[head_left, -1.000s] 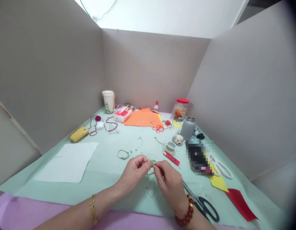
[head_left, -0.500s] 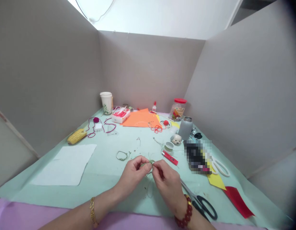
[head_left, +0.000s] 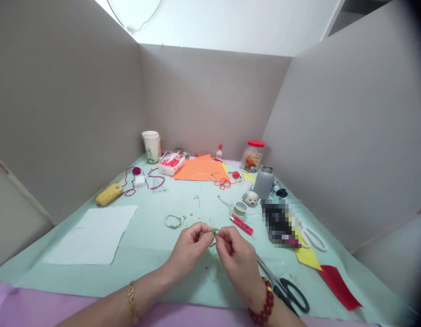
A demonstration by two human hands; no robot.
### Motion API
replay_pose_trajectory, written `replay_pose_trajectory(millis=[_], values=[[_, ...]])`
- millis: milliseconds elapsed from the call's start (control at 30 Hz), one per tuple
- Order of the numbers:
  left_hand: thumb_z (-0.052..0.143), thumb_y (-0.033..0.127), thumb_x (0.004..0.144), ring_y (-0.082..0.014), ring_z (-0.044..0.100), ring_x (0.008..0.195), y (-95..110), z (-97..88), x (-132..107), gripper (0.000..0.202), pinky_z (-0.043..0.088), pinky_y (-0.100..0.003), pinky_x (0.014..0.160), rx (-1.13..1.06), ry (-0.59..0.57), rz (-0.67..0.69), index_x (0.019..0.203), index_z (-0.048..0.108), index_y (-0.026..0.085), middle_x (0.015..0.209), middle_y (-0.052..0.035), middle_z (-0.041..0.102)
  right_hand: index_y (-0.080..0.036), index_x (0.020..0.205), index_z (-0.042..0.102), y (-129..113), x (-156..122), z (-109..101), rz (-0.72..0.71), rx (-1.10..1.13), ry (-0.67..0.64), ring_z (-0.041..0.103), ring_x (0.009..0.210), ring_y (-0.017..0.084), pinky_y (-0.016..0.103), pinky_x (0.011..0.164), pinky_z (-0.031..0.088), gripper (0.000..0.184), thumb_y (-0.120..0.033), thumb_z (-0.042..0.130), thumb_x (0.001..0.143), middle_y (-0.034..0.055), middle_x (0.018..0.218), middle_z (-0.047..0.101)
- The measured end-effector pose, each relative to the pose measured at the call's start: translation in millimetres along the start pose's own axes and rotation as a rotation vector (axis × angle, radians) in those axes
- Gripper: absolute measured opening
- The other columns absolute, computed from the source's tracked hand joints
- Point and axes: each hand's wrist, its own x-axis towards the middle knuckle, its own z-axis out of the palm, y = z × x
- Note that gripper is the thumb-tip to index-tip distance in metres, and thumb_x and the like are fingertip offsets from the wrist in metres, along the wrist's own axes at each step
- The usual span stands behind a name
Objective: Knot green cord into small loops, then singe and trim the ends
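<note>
My left hand (head_left: 194, 244) and my right hand (head_left: 235, 254) meet over the near middle of the table. Both are closed in a pinch on thin green cord (head_left: 214, 231), whose knotted part shows between the fingertips. Loose strands stick up above it, and a loop hangs below toward the table. Beyond my left hand lies a green cord bracelet (head_left: 174, 222). A red lighter (head_left: 242, 225) and a spool of green cord (head_left: 240, 208) are just past my right hand. Black-handled scissors (head_left: 288, 293) lie beside my right wrist, partly hidden by it.
On the right stand a grey bottle (head_left: 264, 182), a dog figurine (head_left: 250, 198) and white-handled scissors (head_left: 313, 238). White paper (head_left: 94, 236) and a yellow corn-shaped object (head_left: 109, 194) lie left. Farther back are a tissue pack (head_left: 171, 164), orange paper (head_left: 200, 169) and a red-lidded jar (head_left: 254, 156).
My fingers have shifted very slightly around the green cord, and its loose strands have changed direction a little. Everything else stays in place.
</note>
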Motion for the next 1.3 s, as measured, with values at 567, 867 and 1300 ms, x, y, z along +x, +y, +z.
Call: replay_pose_trajectory(millis=[567, 867, 1300], values=[[0.058, 0.032, 0.078, -0.0091, 0.03, 0.057, -5.7, 1.6, 0.4, 0.018, 0.028, -0.022, 0.055, 0.048, 0.03, 0.042, 0.081, 0.059, 0.014, 0.062, 0.0048, 0.04, -0.019, 0.074, 0.054, -2.4, 1.4, 0.8, -0.013, -0.074, 0.037, 0.042, 0.041, 0.009, 0.018, 0.044, 0.034, 0.014, -0.015, 0.043, 0.082, -0.0064, 0.051, 0.045], [0.058, 0.028, 0.078, -0.0094, 0.036, 0.058, -4.8, 2.4, -0.4, 0.015, 0.031, -0.022, 0.056, 0.062, 0.045, 0.048, 0.081, 0.063, 0.014, 0.065, 0.0025, 0.049, -0.018, 0.073, 0.054, -3.1, 3.4, 2.0, -0.095, -0.141, 0.074, 0.044, 0.041, 0.009, 0.018, 0.045, 0.034, 0.016, -0.013, 0.042, 0.082, -0.0058, 0.051, 0.049], [0.056, 0.028, 0.077, -0.0085, 0.03, 0.055, 1.8, 2.1, 0.0, 0.016, 0.026, -0.021, 0.051, 0.036, 0.089, 0.041, 0.08, 0.063, 0.014, 0.061, 0.0042, 0.042, -0.02, 0.066, 0.049, -4.3, 2.1, 6.8, -0.154, -0.157, 0.119, 0.04, 0.04, 0.008, 0.019, 0.044, 0.032, 0.02, -0.012, 0.043, 0.084, -0.0074, 0.05, 0.043]])
